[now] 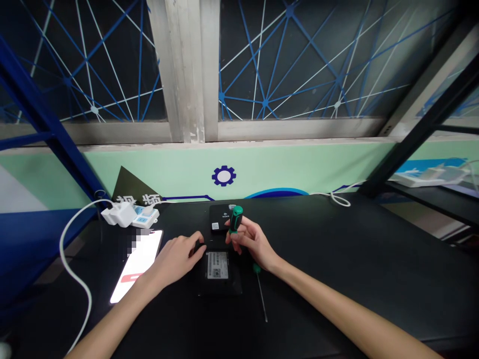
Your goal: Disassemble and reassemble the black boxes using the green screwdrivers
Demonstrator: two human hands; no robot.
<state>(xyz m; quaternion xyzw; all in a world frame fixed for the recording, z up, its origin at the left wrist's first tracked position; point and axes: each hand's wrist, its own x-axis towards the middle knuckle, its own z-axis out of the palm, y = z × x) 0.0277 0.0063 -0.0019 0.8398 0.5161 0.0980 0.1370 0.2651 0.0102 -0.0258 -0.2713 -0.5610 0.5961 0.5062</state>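
Note:
A flat black electronic box (235, 285) with a white barcode label lies on the black table in front of me. My left hand (182, 254) is at its upper left corner, fingers bent, with thumb and index finger closed on the edge. Over the far edge of the box, my right hand (251, 239) grips a green and black screwdriver (236, 217) by its handle. The handle points up; its tip is hidden behind the fingers. A second screwdriver (261, 294) with a green handle lies right of the box, partly under my right wrist.
Behind my hands lies a black case (217, 218) with a small QR label. A lit phone (140, 264) rests beside my left forearm. A power strip with white plugs (125, 214) and a white cable (77, 276) sit at the left. Another white cable (340, 200) lies along the wall.

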